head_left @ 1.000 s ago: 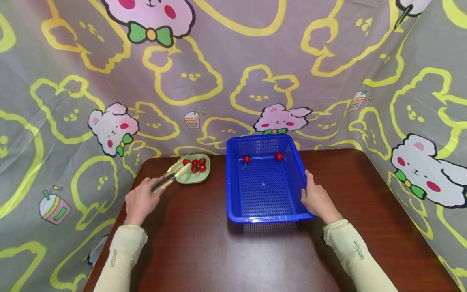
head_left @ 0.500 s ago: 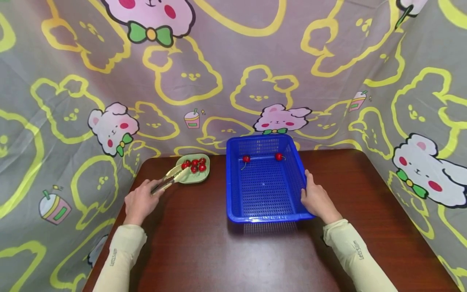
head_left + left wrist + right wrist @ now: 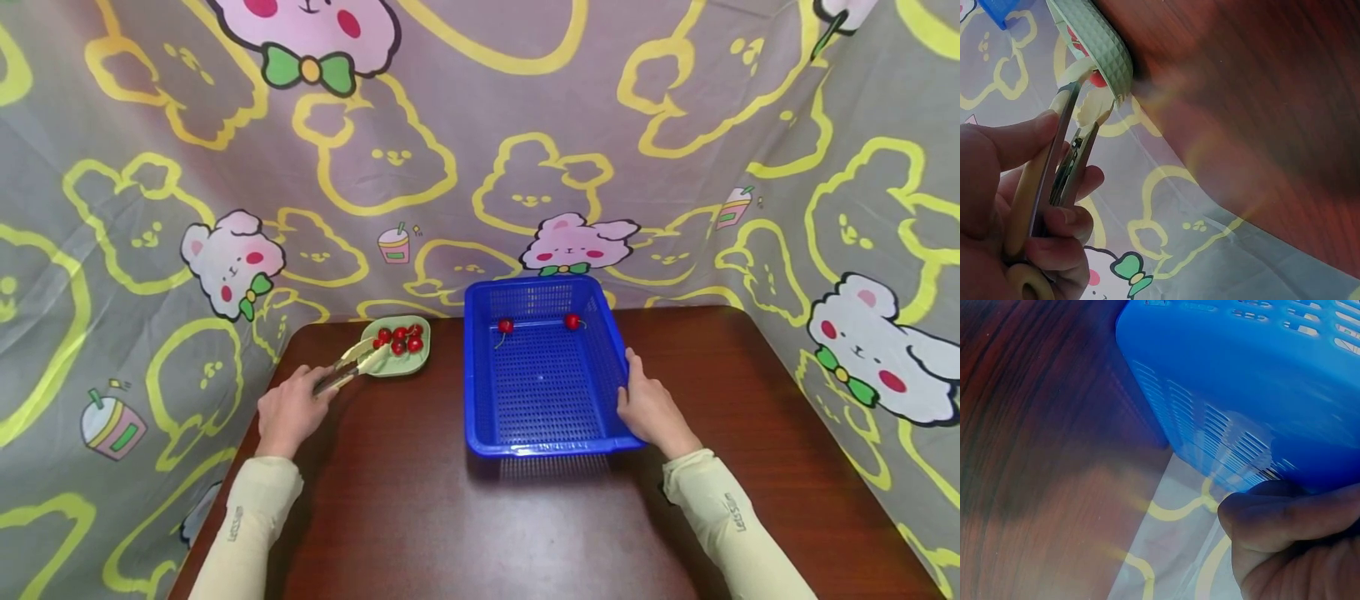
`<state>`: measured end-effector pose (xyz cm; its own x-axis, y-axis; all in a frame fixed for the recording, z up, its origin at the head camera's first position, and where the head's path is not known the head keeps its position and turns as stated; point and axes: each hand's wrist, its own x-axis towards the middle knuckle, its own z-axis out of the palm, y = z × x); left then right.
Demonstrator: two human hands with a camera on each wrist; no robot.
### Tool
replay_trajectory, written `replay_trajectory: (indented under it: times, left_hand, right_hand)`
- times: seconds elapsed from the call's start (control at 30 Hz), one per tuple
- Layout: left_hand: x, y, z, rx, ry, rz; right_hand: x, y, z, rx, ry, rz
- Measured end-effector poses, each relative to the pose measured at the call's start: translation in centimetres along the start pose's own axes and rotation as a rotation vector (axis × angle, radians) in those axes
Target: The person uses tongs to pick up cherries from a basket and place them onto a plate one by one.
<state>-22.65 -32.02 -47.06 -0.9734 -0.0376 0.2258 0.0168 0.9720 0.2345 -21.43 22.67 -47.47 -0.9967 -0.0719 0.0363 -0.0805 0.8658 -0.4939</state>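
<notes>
Cherries in basket and dish

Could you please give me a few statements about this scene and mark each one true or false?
1. The left hand holds tongs. True.
2. The green dish is on the right of the blue basket. False: it is on the left.
3. The right hand is at the right side of the blue basket. True.
4. The blue basket has no cherries in it. False: two cherries lie at its far end.
5. The tongs reach into the blue basket. False: their tips are at the green dish.
6. A patterned cloth hangs behind the table. True.
</notes>
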Motion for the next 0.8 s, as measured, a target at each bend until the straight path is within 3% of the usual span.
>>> replay_trajectory:
  times: [0.37, 0.8]
  left_hand:
    - [0.4, 0.9, -0.4, 0.029, -0.021, -0.014]
    - [0.1, 1.2, -0.8, -0.047, 0.062, -0.061]
  right_hand:
    - [-0.1, 0.1, 0.0, -0.002, 0.009, -0.003]
    - [-0.1, 0.0, -0.1, 0.004, 0.01, -0.012]
